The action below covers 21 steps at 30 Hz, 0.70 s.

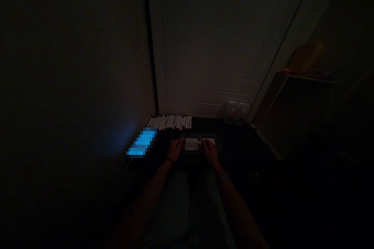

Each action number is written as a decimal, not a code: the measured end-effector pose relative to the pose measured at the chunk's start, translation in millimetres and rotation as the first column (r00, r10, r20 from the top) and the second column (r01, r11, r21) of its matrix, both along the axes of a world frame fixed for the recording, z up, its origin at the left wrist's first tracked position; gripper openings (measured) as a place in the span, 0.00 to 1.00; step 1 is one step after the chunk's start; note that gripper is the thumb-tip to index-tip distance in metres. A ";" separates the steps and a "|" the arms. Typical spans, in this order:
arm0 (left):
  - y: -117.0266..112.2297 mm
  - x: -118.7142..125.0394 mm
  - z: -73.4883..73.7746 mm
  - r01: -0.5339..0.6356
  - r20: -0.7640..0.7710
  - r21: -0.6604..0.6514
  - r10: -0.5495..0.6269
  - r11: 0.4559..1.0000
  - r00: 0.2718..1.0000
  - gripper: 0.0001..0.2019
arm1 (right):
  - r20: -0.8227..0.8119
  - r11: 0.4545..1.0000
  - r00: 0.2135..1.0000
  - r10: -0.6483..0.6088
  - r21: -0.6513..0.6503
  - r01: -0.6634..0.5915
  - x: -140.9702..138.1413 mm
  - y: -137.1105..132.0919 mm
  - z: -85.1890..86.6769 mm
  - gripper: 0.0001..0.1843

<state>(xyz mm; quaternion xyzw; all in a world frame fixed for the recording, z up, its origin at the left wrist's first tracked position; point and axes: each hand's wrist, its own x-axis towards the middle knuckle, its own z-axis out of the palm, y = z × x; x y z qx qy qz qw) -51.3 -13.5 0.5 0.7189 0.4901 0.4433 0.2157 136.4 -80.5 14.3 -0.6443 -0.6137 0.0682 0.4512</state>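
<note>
In the dim light, an open clear plastic case [192,152] with two halves lies on the dark table before me. White pieces, perhaps markers or paper, show inside both halves. A thin white marker [193,142] seems to stretch across the left half, between my hands. My left hand [175,149], its fingers closed, is at the case's left edge by one end of the marker. Over the middle and right half, my right hand [209,150] pinches the other end. Darkness blurs the finer detail of both grips.
A row of several white markers [171,122] lies along the back left of the table [204,123]. Two clear cases with labels [237,113] stand against the back wall. A glowing blue screen [142,142] is at the left. A shelf unit [271,101] stands at the right.
</note>
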 end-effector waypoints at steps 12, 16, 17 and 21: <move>-2.4 0.7 0.3 -0.021 -0.021 0.026 0.022 0.999 1.000 0.23 | 0.057 0.996 0.996 -0.068 -0.053 0.071 -0.5 -0.3 -1.8 0.27; -2.5 0.8 0.8 -0.029 -0.002 0.042 0.029 0.999 1.000 0.22 | 0.056 0.997 0.997 -0.057 -0.045 0.059 -0.2 -0.4 -1.3 0.26; -2.4 0.7 1.1 -0.018 -0.004 0.046 0.018 0.999 1.000 0.21 | 0.060 0.997 0.997 -0.053 -0.045 0.056 -0.1 -0.5 -1.0 0.26; -1.4 0.6 1.1 0.002 -0.003 0.055 -0.002 0.998 1.000 0.20 | 0.071 0.998 0.996 -0.053 -0.039 0.056 0.0 -1.1 0.4 0.25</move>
